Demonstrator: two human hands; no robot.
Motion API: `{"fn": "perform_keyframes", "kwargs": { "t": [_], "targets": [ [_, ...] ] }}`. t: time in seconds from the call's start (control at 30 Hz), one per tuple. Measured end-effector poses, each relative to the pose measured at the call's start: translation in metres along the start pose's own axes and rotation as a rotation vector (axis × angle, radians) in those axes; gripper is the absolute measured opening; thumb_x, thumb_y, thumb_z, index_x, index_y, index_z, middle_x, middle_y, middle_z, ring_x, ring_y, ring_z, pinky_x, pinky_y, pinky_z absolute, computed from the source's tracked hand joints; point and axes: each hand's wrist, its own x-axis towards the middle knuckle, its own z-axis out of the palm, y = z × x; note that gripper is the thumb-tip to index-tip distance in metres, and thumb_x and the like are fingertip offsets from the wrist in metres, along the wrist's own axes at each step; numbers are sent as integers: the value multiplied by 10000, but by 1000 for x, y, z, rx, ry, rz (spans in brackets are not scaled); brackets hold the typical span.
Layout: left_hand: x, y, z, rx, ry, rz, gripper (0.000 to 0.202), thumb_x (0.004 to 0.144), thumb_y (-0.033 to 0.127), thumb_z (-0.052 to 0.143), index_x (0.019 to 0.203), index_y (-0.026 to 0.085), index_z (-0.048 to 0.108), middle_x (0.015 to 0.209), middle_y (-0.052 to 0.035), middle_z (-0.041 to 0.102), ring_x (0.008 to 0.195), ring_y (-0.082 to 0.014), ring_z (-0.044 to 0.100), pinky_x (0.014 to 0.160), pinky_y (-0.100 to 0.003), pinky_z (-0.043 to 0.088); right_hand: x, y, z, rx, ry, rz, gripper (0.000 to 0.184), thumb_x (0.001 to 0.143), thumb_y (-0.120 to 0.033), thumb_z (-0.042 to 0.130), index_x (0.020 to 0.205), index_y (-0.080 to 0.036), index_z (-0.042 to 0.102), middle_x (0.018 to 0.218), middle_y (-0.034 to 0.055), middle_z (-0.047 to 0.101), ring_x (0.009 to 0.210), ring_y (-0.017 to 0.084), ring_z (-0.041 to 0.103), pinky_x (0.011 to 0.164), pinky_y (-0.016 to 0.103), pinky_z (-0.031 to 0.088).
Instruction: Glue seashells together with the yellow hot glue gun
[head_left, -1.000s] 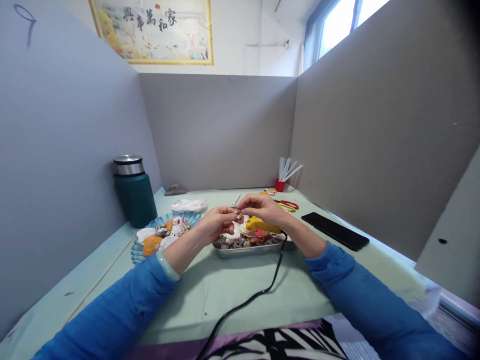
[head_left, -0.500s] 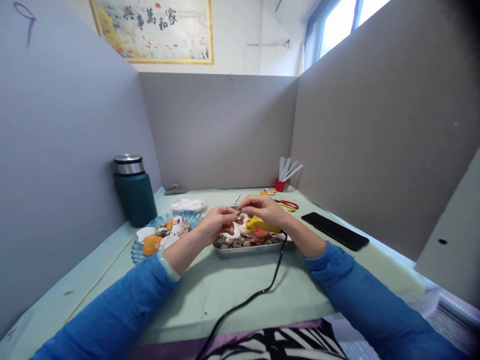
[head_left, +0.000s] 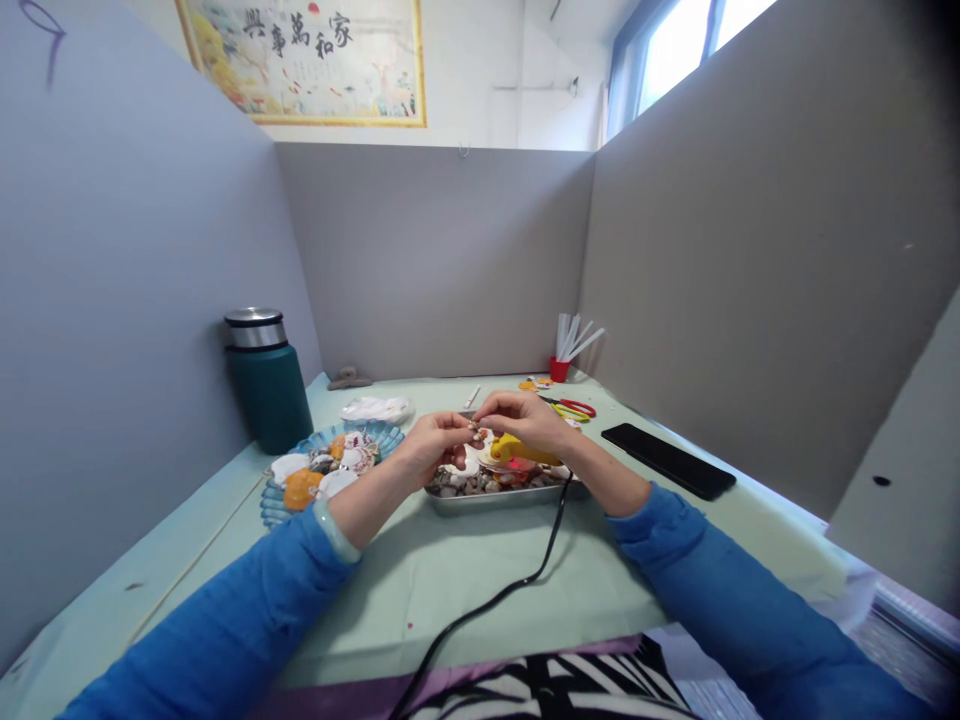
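My left hand (head_left: 435, 445) and my right hand (head_left: 525, 420) meet above a metal tray (head_left: 495, 497) filled with small shells and stones. Both pinch one tiny shell piece (head_left: 475, 431) between their fingertips, the fingers curled in. A yellow glue gun (head_left: 517, 450) lies on the tray just under my right hand, and its black cord (head_left: 517, 585) runs toward me. A blue scalloped plate (head_left: 274, 505) with white and orange shells sits left of the tray.
A dark green flask (head_left: 268, 380) stands at the left wall. A black phone (head_left: 667, 460), red scissors (head_left: 576, 407) and a red cup of white sticks (head_left: 561, 368) lie to the right. A white plastic bag (head_left: 377, 409) sits behind the plate. Grey partitions enclose the table.
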Motion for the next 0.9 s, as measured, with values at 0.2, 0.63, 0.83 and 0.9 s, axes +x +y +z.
{"fn": "perform_keyframes", "kwargs": {
  "t": [0.2, 0.63, 0.83, 0.9],
  "targets": [
    [1, -1, 0, 23, 4, 15, 196, 607, 239, 734, 713, 131, 608, 671, -27, 658, 383, -52, 483, 404, -193, 375, 0, 0, 1, 10, 9, -6, 196, 765, -312, 622, 829, -132, 662, 777, 40, 632, 665, 120, 559, 616, 247, 452],
    [-2, 4, 2, -30, 40, 17, 247, 625, 277, 733, 751, 132, 578, 717, -30, 647, 397, -41, 487, 427, -193, 399, 0, -6, -1, 28, 28, -7, 264, 827, -329, 539, 997, -148, 630, 712, 4, 572, 616, 96, 509, 578, 222, 431],
    [-2, 6, 3, -62, 83, 13, 279, 616, 279, 745, 781, 132, 575, 707, -26, 635, 394, -44, 492, 408, -184, 383, 2, -6, -4, -41, 112, 7, 266, 828, -345, 524, 938, -134, 643, 700, 12, 576, 581, 93, 498, 540, 216, 410],
    [-1, 5, 2, -58, 80, 12, 278, 620, 280, 744, 789, 130, 582, 707, -27, 633, 396, -46, 494, 411, -186, 384, 1, -7, -3, -61, 95, -3, 252, 821, -340, 537, 905, -133, 652, 707, 17, 588, 589, 98, 502, 546, 220, 414]
  ]
}}
